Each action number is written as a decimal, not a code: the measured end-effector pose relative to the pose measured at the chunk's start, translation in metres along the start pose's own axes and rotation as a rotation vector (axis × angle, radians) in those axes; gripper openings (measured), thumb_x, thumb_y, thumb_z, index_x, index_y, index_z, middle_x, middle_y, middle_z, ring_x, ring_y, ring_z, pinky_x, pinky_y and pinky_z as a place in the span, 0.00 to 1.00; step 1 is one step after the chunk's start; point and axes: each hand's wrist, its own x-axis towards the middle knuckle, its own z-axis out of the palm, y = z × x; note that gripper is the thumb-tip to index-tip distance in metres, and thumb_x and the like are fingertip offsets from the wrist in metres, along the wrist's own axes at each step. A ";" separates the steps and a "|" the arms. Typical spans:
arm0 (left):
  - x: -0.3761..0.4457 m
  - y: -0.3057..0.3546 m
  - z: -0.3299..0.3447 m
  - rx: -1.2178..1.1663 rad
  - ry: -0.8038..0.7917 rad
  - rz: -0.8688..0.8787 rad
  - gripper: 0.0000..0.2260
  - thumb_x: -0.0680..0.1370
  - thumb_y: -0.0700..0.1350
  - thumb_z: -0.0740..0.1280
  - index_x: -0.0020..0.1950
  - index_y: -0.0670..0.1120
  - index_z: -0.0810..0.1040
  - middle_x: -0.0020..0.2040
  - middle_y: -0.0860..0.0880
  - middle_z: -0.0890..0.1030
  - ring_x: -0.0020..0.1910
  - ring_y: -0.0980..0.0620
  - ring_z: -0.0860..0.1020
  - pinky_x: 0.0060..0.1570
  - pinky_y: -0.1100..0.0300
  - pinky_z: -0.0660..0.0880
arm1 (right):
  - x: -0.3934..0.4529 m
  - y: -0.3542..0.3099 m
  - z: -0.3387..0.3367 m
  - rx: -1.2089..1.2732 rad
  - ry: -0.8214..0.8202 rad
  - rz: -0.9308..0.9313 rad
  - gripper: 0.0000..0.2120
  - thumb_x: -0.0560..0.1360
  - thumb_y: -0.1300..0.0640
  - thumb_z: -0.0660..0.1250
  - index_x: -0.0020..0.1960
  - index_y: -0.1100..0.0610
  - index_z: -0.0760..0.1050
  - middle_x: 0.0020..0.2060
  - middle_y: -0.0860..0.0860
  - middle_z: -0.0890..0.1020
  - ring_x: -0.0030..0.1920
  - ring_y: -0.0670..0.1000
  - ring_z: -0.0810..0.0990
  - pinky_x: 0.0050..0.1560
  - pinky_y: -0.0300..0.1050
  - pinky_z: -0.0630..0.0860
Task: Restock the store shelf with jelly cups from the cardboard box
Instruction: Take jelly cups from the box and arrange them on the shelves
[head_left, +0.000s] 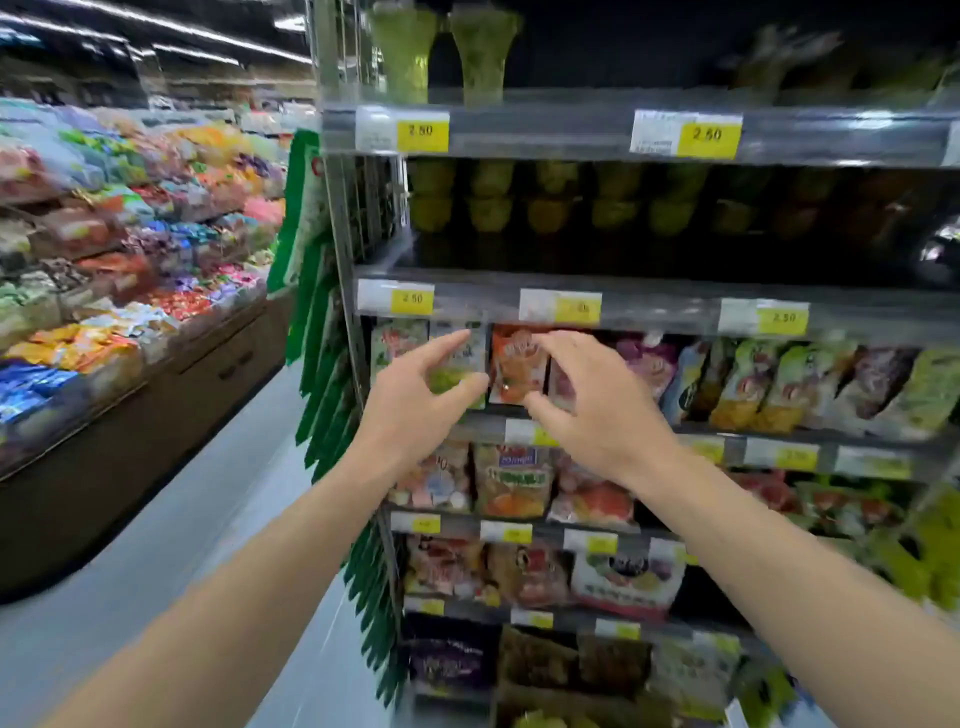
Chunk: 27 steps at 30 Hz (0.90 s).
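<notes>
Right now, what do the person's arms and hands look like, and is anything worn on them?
Both forearms are bare up to the frame's bottom edge: no sleeve shows. The left hand and the right hand carry no glove, ring, watch or bracelet that I can see. The picture is slightly blurred, so fine details cannot be told.

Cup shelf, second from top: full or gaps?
Partly stocked. Cups sit two high in the back of the cup shelf; its front strip is bare.

Grey aisle floor (171, 545); ceiling strip lights (156, 31) — candy display (119, 249) left
</notes>
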 end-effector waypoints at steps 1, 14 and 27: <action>-0.016 -0.012 0.008 -0.013 -0.045 -0.038 0.24 0.78 0.52 0.70 0.74 0.57 0.71 0.71 0.58 0.73 0.71 0.59 0.70 0.70 0.54 0.69 | -0.020 0.003 0.014 0.005 -0.059 0.042 0.29 0.79 0.45 0.64 0.77 0.49 0.61 0.75 0.45 0.65 0.75 0.47 0.61 0.74 0.47 0.62; -0.225 -0.153 0.124 0.029 -0.529 -0.499 0.26 0.75 0.53 0.73 0.73 0.56 0.73 0.67 0.55 0.77 0.68 0.55 0.73 0.66 0.56 0.71 | -0.268 0.077 0.161 0.007 -0.630 0.505 0.30 0.78 0.45 0.64 0.76 0.52 0.62 0.73 0.50 0.67 0.72 0.53 0.66 0.69 0.49 0.67; -0.332 -0.230 0.293 0.179 -0.642 -0.797 0.24 0.75 0.47 0.73 0.71 0.51 0.75 0.65 0.51 0.79 0.62 0.53 0.77 0.56 0.73 0.65 | -0.417 0.228 0.259 0.136 -0.923 0.777 0.30 0.76 0.48 0.67 0.75 0.54 0.65 0.69 0.55 0.71 0.68 0.57 0.71 0.65 0.54 0.71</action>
